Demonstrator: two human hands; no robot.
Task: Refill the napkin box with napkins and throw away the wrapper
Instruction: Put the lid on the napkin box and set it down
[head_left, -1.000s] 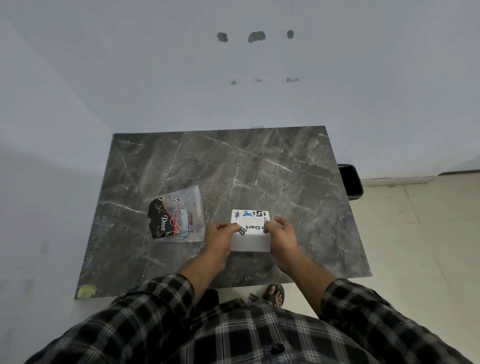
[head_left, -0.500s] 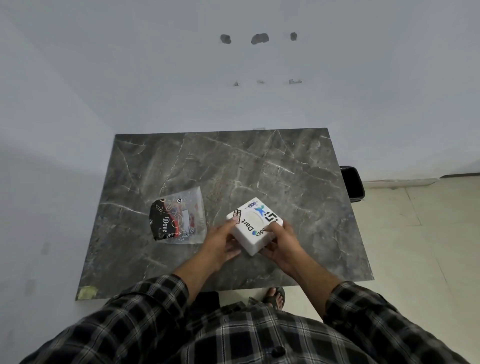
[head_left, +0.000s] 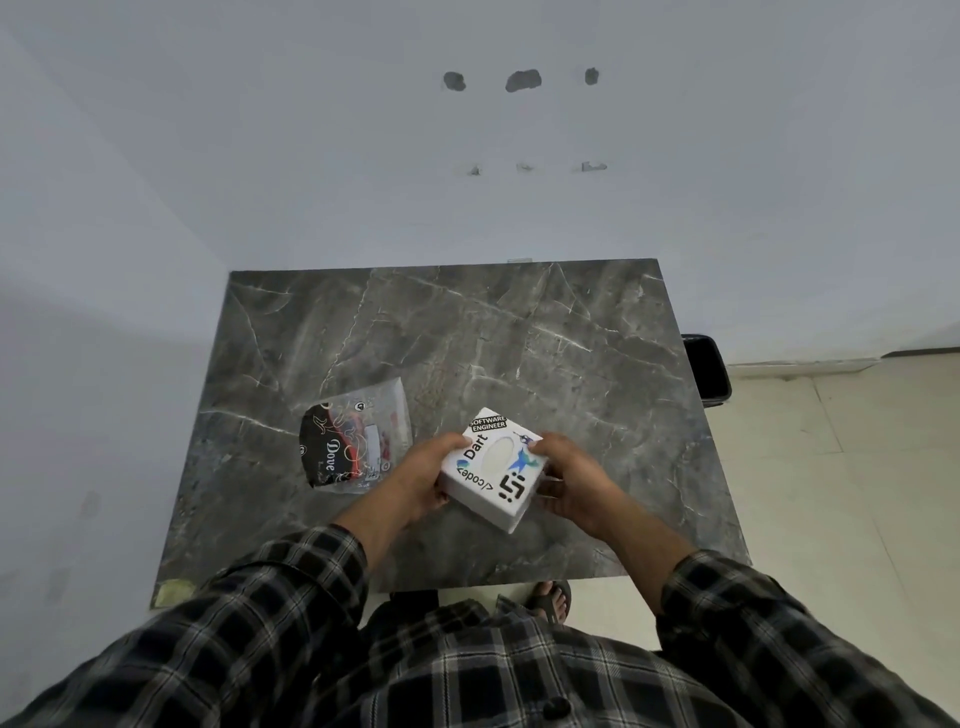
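Two hands hold one white box (head_left: 492, 467) above the near half of the tabletop (head_left: 519, 338), a grey marbled slab that fills the middle of the view. Tilted and turned corner-on, the box runs its long diagonal from 11 o'clock to 5 o'clock, its stickered top with an oval slot facing up. Left hand (head_left: 421, 480) clasps the 9 o'clock side, fingers curled round the edge; right hand (head_left: 574, 480) clasps the 3 o'clock side, thumb on the top face. Both are closed on the box and equally near it.

At 9 o'clock from the box, just beside the left hand and apart from it, lies the napkin pack (head_left: 356, 441), flat on the tabletop in its clear printed wrapper, long axis roughly 12 to 6. Judged from this layout, the left hand is the nearer one for reaching the pack.

At 2 o'clock, past the tabletop's right edge, a black bin (head_left: 707, 371) stands on the floor, partly cut off by the slab; the right hand is nearer to it.

Hidden: the box's underside, so how it opens cannot be told. Whether the box holds any napkins, and whether the wrapper is already torn, is also unclear.
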